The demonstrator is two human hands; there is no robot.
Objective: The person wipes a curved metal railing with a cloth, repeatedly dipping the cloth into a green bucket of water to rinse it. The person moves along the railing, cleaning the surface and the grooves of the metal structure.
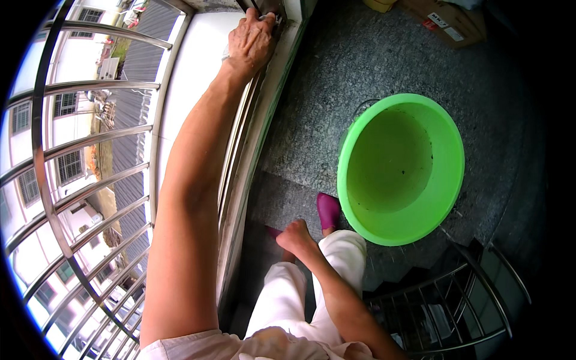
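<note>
At the far end of the window track (240, 130), my left hand (252, 42) presses down with bent fingers. Bits of a pale cloth (225, 53) show at the side of the palm and by the fingertips; most of it is hidden under the hand. My right hand (294, 236) is curled into a fist above my knees, with nothing visible in it. To the right, a large green plastic bucket (450, 193) stands on the floor, holding murky water (391, 162) with dark specks.
Steel window bars (103, 130) curve along the left, beyond a white sill (191, 76). A cardboard box (450, 24) lies on the dark speckled floor (310, 112) at the top right. Metal stair railings (477, 270) stand at the lower right. A purple shoe (328, 210) is beside the bucket.
</note>
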